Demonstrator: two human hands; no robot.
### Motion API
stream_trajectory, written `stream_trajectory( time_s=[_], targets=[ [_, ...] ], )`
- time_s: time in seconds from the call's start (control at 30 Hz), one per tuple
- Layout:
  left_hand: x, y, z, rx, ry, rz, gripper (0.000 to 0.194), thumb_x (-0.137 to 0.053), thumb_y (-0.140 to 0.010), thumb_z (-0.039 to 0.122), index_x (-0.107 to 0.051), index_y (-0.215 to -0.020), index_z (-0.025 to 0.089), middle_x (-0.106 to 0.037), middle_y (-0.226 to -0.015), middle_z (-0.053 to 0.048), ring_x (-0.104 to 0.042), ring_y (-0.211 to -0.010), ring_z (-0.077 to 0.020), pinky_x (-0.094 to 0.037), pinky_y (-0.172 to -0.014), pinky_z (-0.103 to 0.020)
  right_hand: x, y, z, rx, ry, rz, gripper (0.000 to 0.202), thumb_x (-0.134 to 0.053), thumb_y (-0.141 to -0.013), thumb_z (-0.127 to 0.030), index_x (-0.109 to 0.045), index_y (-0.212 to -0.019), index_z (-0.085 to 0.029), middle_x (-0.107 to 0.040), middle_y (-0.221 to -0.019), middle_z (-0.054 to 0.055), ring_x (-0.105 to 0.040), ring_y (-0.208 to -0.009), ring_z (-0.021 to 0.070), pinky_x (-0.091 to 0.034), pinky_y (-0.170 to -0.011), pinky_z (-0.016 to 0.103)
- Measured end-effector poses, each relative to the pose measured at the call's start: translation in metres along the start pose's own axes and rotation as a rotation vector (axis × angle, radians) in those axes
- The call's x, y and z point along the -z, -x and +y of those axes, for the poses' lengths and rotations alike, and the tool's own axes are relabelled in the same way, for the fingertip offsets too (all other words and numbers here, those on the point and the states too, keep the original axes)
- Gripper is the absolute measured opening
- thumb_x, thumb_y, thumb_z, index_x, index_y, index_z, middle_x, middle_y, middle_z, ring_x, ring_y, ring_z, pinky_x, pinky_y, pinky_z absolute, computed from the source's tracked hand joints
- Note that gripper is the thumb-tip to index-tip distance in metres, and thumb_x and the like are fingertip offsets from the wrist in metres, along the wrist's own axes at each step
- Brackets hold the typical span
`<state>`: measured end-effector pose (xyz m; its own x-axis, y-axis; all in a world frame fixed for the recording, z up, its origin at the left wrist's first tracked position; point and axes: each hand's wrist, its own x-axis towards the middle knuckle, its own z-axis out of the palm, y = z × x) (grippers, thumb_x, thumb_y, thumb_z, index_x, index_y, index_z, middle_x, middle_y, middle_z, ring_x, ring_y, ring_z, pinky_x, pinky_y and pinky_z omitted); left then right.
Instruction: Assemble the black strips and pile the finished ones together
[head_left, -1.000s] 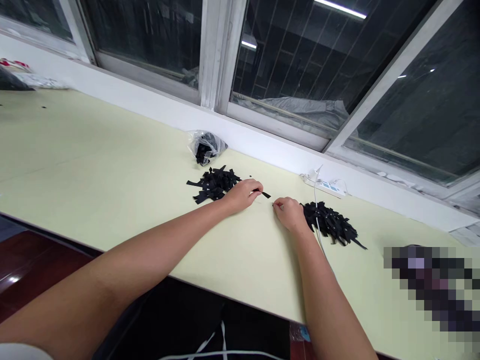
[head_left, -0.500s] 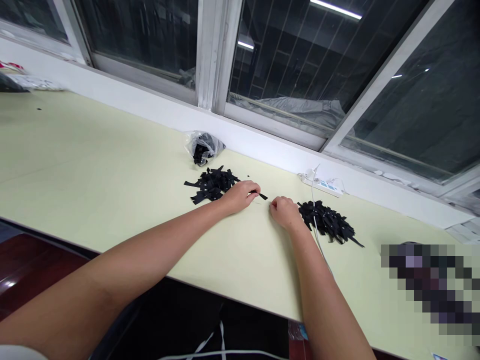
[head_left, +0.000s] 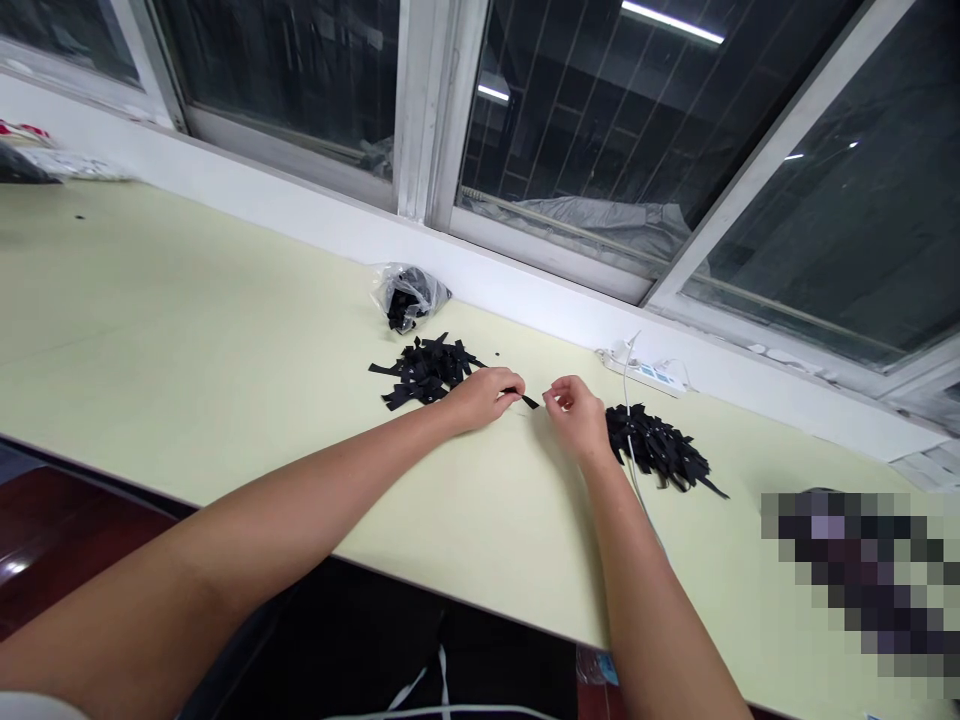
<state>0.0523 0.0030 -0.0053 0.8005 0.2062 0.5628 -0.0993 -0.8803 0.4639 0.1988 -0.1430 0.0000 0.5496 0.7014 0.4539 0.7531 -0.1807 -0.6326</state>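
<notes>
Between the thumb and fingers of my left hand [head_left: 484,395] is a short black fabric strip [head_left: 531,402], its free end pointing right. My right hand [head_left: 581,415] is just beyond that end, a small gap away, with thumb and forefinger curled together in a pinch; anything between the tips is too small to make out. A loose pile of black strips [head_left: 424,375] with small light spots lies behind and left of my left hand. Another pile of black strips [head_left: 660,448] lies to the right of my right hand, partly hidden by it.
A clear plastic bag [head_left: 409,298] holding black pieces stands against the wall ledge. A white power strip [head_left: 652,375] sits at the back, and its white cable [head_left: 631,450] crosses the right pile. A pixelated dark object [head_left: 862,570] is on the table [head_left: 225,330] at right.
My right hand has lifted slightly and turned, its fingers less tightly curled beside the strip's end. My left hand, still on the strip, has shifted a little to the right.
</notes>
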Motion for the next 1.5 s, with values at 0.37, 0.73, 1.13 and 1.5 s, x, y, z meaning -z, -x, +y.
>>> stream_trajectory(
  time_s=[0.37,0.73,1.13,1.5],
  targets=[
    [-0.002,0.002,0.009,0.029,0.095,-0.028,0.015,-0.056,-0.088,0.017,-0.070,-0.093,0.019,-0.072,-0.097,-0.003,-0.063,-0.088,-0.0170,-0.046,-0.081,-0.028,-0.015,0.001,-0.010,-0.049,-0.463,-0.136,0.026,-0.067,-0.078,-0.043,-0.056,-0.089,-0.022,-0.069,-0.081,0.004,-0.067,-0.075,0.0183,-0.053,-0.073,0.033],
    [-0.002,0.002,0.007,0.079,0.126,0.021,0.016,-0.056,-0.086,0.017,-0.071,-0.091,0.019,-0.071,-0.091,-0.003,-0.063,-0.085,-0.0169,-0.046,-0.077,-0.028,-0.012,0.003,-0.011,-0.063,-0.422,-0.201,0.030,-0.063,-0.079,-0.049,-0.057,-0.091,-0.022,-0.071,-0.083,0.005,-0.069,-0.079,0.0199,-0.055,-0.076,0.034],
    [0.000,0.003,0.010,0.114,0.180,0.012,0.009,-0.057,-0.084,0.020,-0.064,-0.090,0.017,-0.068,-0.089,-0.002,-0.061,-0.083,-0.0159,-0.046,-0.073,-0.027,-0.011,0.004,-0.013,-0.108,-0.487,-0.250,0.032,-0.074,-0.072,-0.044,-0.058,-0.088,-0.021,-0.072,-0.085,0.006,-0.070,-0.080,0.0196,-0.056,-0.080,0.037],
    [-0.006,0.002,0.010,0.172,0.216,0.033,0.007,-0.057,-0.084,0.020,-0.061,-0.087,0.017,-0.066,-0.083,0.000,-0.056,-0.073,-0.0134,-0.044,-0.067,-0.026,-0.016,0.005,-0.018,-0.174,-0.614,-0.240,0.039,-0.076,-0.068,-0.049,-0.057,-0.086,-0.021,-0.070,-0.079,0.004,-0.070,-0.076,0.0199,-0.057,-0.078,0.037]
  ],
)
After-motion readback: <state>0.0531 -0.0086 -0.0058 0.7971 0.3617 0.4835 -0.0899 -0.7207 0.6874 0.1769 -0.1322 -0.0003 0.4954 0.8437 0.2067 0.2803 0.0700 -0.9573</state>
